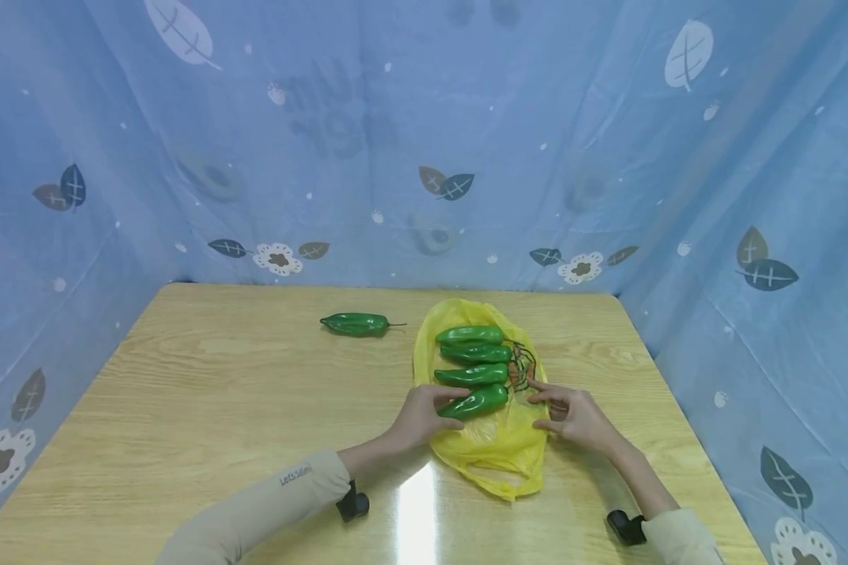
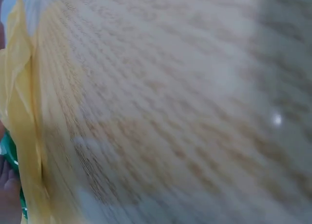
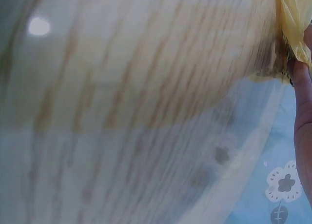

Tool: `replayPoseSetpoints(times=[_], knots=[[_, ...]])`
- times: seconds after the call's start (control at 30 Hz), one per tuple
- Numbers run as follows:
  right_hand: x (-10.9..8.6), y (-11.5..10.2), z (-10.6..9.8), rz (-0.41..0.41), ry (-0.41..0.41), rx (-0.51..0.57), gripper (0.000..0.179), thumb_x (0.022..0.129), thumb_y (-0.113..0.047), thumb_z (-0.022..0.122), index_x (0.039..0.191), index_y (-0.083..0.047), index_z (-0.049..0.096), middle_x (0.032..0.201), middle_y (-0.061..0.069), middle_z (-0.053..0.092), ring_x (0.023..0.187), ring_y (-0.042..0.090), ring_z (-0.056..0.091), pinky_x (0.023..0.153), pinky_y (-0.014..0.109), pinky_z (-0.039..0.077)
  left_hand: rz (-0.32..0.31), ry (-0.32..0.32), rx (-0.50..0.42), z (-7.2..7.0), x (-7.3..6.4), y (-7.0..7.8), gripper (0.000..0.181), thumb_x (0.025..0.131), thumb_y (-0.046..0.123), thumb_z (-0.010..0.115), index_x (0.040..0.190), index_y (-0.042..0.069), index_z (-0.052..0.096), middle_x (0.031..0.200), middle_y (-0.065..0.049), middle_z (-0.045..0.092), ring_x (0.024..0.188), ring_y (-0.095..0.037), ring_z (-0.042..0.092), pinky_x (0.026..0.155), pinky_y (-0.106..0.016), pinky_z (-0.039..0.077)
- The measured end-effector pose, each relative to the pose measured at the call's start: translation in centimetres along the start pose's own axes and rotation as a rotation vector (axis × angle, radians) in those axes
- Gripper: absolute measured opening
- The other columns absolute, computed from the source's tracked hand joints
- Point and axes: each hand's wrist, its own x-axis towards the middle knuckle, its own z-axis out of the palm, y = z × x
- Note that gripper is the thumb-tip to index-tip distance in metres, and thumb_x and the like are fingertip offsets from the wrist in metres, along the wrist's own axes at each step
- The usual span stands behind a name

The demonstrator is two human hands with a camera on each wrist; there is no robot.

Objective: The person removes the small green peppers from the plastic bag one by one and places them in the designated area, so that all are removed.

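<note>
In the head view, several glossy green peppers (image 1: 472, 375) lie in a row on a flattened yellow plastic bag (image 1: 487, 447), tips to the left. The left hand (image 1: 420, 412) holds the tip end of the nearest pepper (image 1: 484, 402), index finger on its far side and thumb on its near side. At the bag's right edge, the right hand (image 1: 572, 414) has its index finger and thumb apart, fingertips beside the stems. The left wrist view catches part of a green pepper (image 2: 9, 152) behind the bag's edge. A finger meets the bag (image 3: 295, 24) in the right wrist view.
One more green pepper (image 1: 356, 324) lies by itself on the wooden table (image 1: 240, 392), left of the bag. Tangled dark stems with orange bits (image 1: 521, 367) show at the peppers' right ends. A blue patterned curtain (image 1: 367, 157) surrounds the table's back and sides.
</note>
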Motion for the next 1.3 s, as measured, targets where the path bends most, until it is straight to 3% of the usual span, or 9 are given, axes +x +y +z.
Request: replayPoseSetpoints(times=[0.2,0.37,0.43,0.57,0.87,1.07,1.3], knots=[[-0.1,-1.0,0.0,-0.002,0.01,0.0,0.037,0.075,-0.005,0.08,0.11,0.001,0.069,0.133,0.022,0.054,0.113,0.042,0.056,0.085,0.041,0.053,0.0,-0.015,-0.049,0.0,0.0,-0.2,0.051,0.072,-0.012,0.076,0.121,-0.006,0.062,0.124,-0.018,0.062,0.118,-0.032,0.056,0.097,-0.037,0.047],[-0.1,-1.1,0.0,0.002,0.003,0.002,0.037,0.076,-0.002,0.079,0.111,0.004,0.068,0.133,0.025,0.052,0.113,0.045,0.054,0.085,0.045,0.052,-0.018,-0.044,0.004,0.3,0.1,-0.9,0.061,0.069,-0.014,0.074,0.127,-0.005,0.058,0.128,-0.017,0.059,0.119,-0.03,0.056,0.099,-0.038,0.046],[-0.2,-0.1,0.1,0.001,0.002,0.005,0.038,0.077,-0.007,0.08,0.112,0.0,0.069,0.135,0.022,0.052,0.114,0.043,0.054,0.085,0.044,0.052,-0.02,-0.047,0.036,0.4,0.3,-1.1,0.063,0.069,-0.012,0.075,0.128,-0.003,0.057,0.129,-0.015,0.059,0.118,-0.029,0.056,0.099,-0.037,0.046],[-0.3,0.2,0.0,-0.011,0.016,0.001,0.038,0.076,-0.011,0.081,0.111,-0.001,0.069,0.135,0.021,0.053,0.113,0.043,0.055,0.084,0.043,0.053,-0.016,-0.047,0.032,0.5,0.7,-1.2,0.061,0.069,-0.013,0.075,0.128,-0.002,0.058,0.128,-0.015,0.059,0.12,-0.029,0.054,0.1,-0.036,0.045],[-0.4,0.3,-0.1,0.011,0.02,0.003,0.038,0.076,-0.009,0.081,0.111,-0.002,0.069,0.136,0.019,0.052,0.114,0.041,0.054,0.085,0.04,0.053,-0.008,-0.017,0.122,0.8,0.7,-1.0,0.043,0.088,0.018,0.071,0.126,0.002,0.061,0.124,-0.014,0.063,0.115,-0.024,0.058,0.099,-0.037,0.046],[-0.3,0.2,-0.3,0.022,0.011,0.017,0.037,0.077,-0.01,0.08,0.112,-0.003,0.069,0.137,0.018,0.051,0.115,0.04,0.054,0.085,0.039,0.053,-0.043,-0.004,0.094,0.9,0.7,-0.7,0.045,0.085,0.017,0.073,0.126,0.002,0.062,0.124,-0.013,0.063,0.117,-0.027,0.057,0.101,-0.039,0.044],[-0.3,0.3,-0.1,0.04,0.015,0.021,0.036,0.077,-0.009,0.08,0.112,-0.003,0.069,0.137,0.018,0.051,0.116,0.041,0.053,0.086,0.037,0.052,-0.073,-0.056,0.024,0.8,1.2,-0.6,0.055,0.079,0.004,0.076,0.129,-0.005,0.055,0.132,-0.018,0.056,0.123,-0.032,0.052,0.104,-0.039,0.041]])
